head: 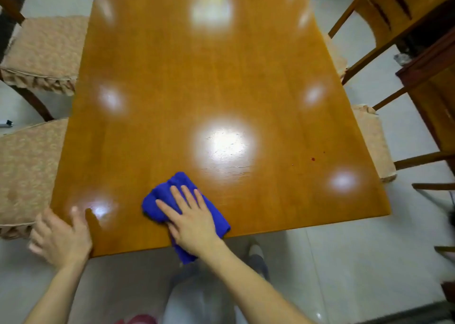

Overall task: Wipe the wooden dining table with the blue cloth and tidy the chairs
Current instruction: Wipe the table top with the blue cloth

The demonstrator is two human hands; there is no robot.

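Note:
A glossy wooden dining table (pixel 209 77) fills the middle of the view. The blue cloth (pixel 160 201) lies bunched near the table's near edge, with one end hanging over it. My right hand (pixel 189 215) presses flat on the cloth, fingers straight and spread. My left hand (pixel 60 236) rests at the table's near left corner, thumb on top and the fingers blurred beside the edge. A few small red spots (pixel 313 159) mark the tabletop to the right of the cloth.
Two chairs with beige cushions stand on the left, one near (pixel 24 173) and one far (pixel 41 52). Two wooden chairs are on the right, one near (pixel 374 141) and one far (pixel 384 10). A dark wooden cabinet (pixel 435 89) stands at far right. The floor is pale tile.

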